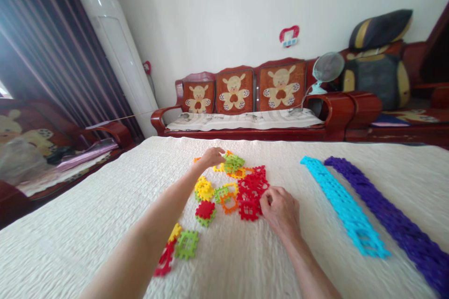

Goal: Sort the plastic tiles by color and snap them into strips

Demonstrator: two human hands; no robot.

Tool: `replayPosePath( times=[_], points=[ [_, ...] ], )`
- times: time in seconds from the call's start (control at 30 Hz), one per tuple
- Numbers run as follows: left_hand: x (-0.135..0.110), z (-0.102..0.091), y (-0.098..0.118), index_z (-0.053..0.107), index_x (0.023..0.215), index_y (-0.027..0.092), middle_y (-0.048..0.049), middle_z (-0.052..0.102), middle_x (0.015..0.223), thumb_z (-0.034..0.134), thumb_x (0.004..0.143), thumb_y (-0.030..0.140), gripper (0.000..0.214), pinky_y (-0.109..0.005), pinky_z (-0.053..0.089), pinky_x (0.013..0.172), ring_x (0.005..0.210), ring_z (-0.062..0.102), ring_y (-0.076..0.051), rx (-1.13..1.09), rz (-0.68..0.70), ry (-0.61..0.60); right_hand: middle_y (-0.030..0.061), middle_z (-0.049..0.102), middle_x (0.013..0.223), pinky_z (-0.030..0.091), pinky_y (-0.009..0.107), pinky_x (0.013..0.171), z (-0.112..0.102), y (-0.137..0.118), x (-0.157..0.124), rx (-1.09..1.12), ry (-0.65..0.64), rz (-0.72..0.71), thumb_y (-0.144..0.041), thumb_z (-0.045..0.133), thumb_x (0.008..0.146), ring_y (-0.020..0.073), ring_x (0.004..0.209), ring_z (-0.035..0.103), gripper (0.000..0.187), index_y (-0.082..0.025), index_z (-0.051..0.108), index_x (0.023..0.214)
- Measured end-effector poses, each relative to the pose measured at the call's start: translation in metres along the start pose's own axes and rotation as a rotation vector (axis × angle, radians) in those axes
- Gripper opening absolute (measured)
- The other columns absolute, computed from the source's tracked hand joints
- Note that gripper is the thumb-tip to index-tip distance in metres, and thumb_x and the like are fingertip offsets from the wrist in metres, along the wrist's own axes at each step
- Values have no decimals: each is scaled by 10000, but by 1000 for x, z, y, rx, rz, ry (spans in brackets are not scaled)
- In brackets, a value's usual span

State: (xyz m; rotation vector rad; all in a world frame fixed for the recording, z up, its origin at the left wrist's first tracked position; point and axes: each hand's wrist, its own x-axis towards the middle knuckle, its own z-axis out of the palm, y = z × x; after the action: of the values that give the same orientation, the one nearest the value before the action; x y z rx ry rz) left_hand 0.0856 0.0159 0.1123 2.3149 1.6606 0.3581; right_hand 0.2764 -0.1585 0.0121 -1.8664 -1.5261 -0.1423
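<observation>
My left hand [212, 156] reaches far out over the white cover, fingers stretched toward a small pile of green interlocking plastic pieces [234, 163]. I see nothing held in it. At the right edge of a heap of red interlocking pieces [249, 191], my right hand [280, 205] has its fingers curled inward; what they hold, if anything, is hidden. Orange window-shaped pieces [229, 202] lie left of the red heap. Farther left are yellow pieces [204, 188] and a red piece [205, 209] on top of a green one.
A long turquoise strip of joined pieces [340, 201] and a purple one [386, 210] lie to the right. Near my left forearm are a green window piece [187, 244] and red pieces [164, 259]. A wooden sofa [242, 134] stands beyond the white-covered surface [87, 205].
</observation>
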Motion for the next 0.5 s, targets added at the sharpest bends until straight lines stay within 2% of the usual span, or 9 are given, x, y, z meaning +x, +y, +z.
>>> replayPosePath(
  times=[0.1,0.17,0.27,0.37,0.5],
  points=[
    [-30,-14,-23,702,1093,179,-60,727,1007,590,748,194,363,-261,487,847,934,654,-198,136,24,-41,33,654,871,293,307,761,0,1,1,-10,-4,-3,-220,502,824,176,840,555,173,-205,632,710],
    [-55,-21,-42,750,941,187,-55,741,925,585,731,187,267,-261,492,810,888,664,-205,273,25,-147,33,654,864,298,306,753,0,3,1,-11,0,-11,-225,501,822,176,827,555,171,-206,631,712],
    [-89,-25,-68,760,792,195,-50,740,808,656,649,188,177,-266,495,755,830,669,-218,338,-11,-228,36,658,871,312,302,744,1,5,1,-4,12,-28,-236,496,822,175,816,560,175,-205,626,709],
    [-108,-21,-84,754,864,240,-26,736,865,699,649,297,229,-248,484,754,872,661,-207,333,11,-265,44,660,858,331,299,731,3,7,2,-5,23,-43,-247,476,828,174,793,564,200,-199,620,698],
    [-112,-7,-92,710,1033,273,-23,713,1000,693,690,477,400,-236,462,805,959,640,-200,262,26,-220,66,659,856,383,298,756,4,13,4,75,33,-53,-243,453,807,180,801,575,194,-184,630,754]
  ],
)
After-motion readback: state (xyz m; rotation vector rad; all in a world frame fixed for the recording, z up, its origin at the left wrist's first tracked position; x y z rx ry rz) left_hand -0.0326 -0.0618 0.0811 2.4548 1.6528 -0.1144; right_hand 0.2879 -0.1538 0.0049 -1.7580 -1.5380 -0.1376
